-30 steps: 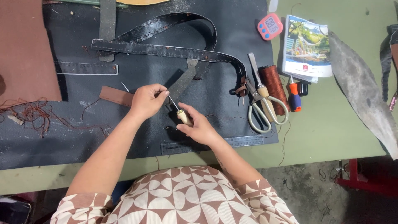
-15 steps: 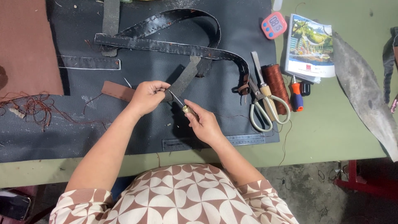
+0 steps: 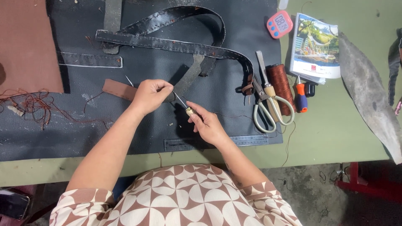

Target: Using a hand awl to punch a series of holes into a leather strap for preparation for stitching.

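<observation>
The right hand [image 3: 208, 125] is clenched around the wooden handle of an awl [image 3: 184, 105], thumb and fingers pinching it near the metal collar. The awl's thin steel spike runs up and to the left from that grip, so its long axis slants from lower right to upper left, and the tip meets a dark leather strap [image 3: 189, 76] right at the fingertips of the left hand [image 3: 149, 95]. The left hand is closed on that strap end, pinching it between thumb and forefinger just beside the spike's tip.

No box, tray or bowl shows here; everything lies loose on a black leather sheet [image 3: 217, 46] spread over a green table [image 3: 335, 138].

Above the grip, a long curved stitched strap [image 3: 171, 44] arches across the sheet. Left of the left hand, a small brown leather piece [image 3: 117, 88] lies flat, with a tangle of reddish thread [image 3: 31, 106] further out and a large brown leather panel [image 3: 25, 46] beyond that. Right of the grip there is a bare stretch of black sheet, then scissors [image 3: 268, 111], a spool of brown thread [image 3: 280, 86] and an orange-handled tool [image 3: 300, 97] near the sheet's right edge. Farther up to the right sit a pink timer [image 3: 279, 24] and a booklet [image 3: 317, 46]. Below the grip, the sheet's near edge lies close to the person's body.
</observation>
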